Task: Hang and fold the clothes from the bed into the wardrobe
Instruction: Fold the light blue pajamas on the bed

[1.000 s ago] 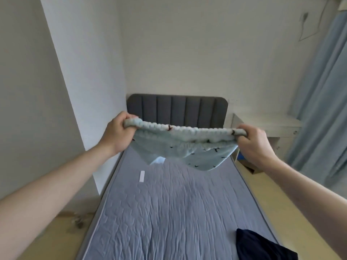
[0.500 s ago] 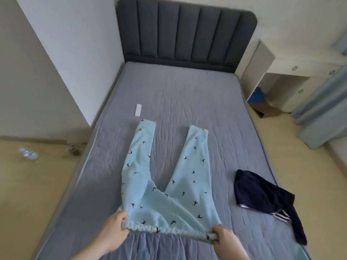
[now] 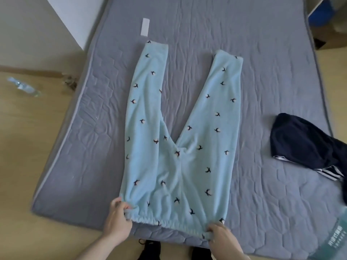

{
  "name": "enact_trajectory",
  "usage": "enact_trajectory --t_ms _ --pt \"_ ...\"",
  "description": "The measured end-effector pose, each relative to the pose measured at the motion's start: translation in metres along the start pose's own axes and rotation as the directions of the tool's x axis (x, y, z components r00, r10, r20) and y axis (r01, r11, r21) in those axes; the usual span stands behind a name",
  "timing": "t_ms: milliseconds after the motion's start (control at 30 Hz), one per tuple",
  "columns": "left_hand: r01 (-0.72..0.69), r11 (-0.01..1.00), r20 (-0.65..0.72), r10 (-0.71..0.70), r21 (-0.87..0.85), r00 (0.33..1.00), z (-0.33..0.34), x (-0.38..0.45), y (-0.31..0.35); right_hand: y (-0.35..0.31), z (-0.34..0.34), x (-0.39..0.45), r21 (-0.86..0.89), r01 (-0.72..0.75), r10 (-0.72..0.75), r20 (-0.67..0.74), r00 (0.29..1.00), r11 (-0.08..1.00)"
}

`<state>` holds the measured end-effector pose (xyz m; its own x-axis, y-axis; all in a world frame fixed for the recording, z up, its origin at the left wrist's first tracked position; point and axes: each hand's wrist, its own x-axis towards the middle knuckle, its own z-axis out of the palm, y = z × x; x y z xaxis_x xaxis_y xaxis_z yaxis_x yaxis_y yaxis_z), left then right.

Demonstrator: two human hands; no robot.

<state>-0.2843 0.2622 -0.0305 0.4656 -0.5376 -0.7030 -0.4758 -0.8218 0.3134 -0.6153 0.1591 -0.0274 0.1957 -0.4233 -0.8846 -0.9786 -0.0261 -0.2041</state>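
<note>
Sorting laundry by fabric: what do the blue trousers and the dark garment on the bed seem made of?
Trousers: likely fleece or plush, matte with a fuzzy nap and soft edges. Dark garment: probably a smooth knit, navy with white-striped trim; too crumpled to be sure.

— What's lying around the grey quilted mattress point(image 3: 262, 44)?
— Pale wooden floor point(image 3: 28, 147) is showing on both sides, a white wall point(image 3: 78, 14) is meeting its left edge, and a clear plastic bottle point(image 3: 23, 87) is lying there.

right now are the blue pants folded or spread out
Spread out: the light blue pajama pants lie flat on the mattress, legs apart in a V, unfolded.
</note>
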Motion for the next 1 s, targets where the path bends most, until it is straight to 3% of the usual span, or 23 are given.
enact_trajectory --t_ms 100,200,300,400,533,667,733,833,900,1000 --pt "0.148 0.981 -0.003 -0.15 -0.127 0.989 0.014 0.009 0.002 -0.003 0.011 0.012 -0.033 0.003 -0.002 0.019 1.0 0.999" --pt "0.308 0.916 0.151 -0.277 -0.257 0.949 0.019 0.011 0.006 -0.006 0.013 0.016 -0.029 0.011 -0.009 0.06 0.998 1.0" --pt "0.374 0.838 0.25 -0.294 -0.396 0.923 0.022 0.017 0.007 -0.006 0.009 0.017 -0.018 -0.006 0.007 0.066 0.998 1.0" --pt "0.394 0.754 0.216 -0.329 -0.525 0.919 0.025 0.021 0.009 -0.008 0.001 0.018 0.04 -0.016 0.015 0.004 1.0 0.999" --pt "0.253 0.843 -0.043 -0.309 -0.474 0.95 0.023 0.019 0.017 -0.01 -0.013 0.021 0.226 -0.033 0.059 -0.109 0.992 0.974" --pt "0.242 0.618 0.009 -0.356 -0.748 0.935 0.018 0.022 0.049 -0.006 -0.031 0.022 0.368 -0.026 0.096 -0.174 0.98 0.93" --pt "0.217 0.623 0.033 -0.294 -0.752 0.955 0.019 0.019 0.071 -0.002 -0.041 0.022 0.403 -0.018 0.109 -0.206 0.972 0.915" --pt "0.011 0.818 0.048 0.02 -0.574 0.999 0.026 0.003 0.106 0.009 -0.055 0.022 0.452 -0.023 0.135 -0.218 0.966 0.892" --pt "-0.182 0.91 0.079 0.226 -0.373 0.971 0.036 -0.009 0.128 0.018 -0.062 0.022 0.509 -0.042 0.171 -0.21 0.963 0.86" --pt "-0.41 0.911 0.138 0.412 -0.046 0.901 0.06 -0.024 0.158 0.03 -0.073 0.02 0.637 -0.114 0.276 -0.161 0.948 0.762"
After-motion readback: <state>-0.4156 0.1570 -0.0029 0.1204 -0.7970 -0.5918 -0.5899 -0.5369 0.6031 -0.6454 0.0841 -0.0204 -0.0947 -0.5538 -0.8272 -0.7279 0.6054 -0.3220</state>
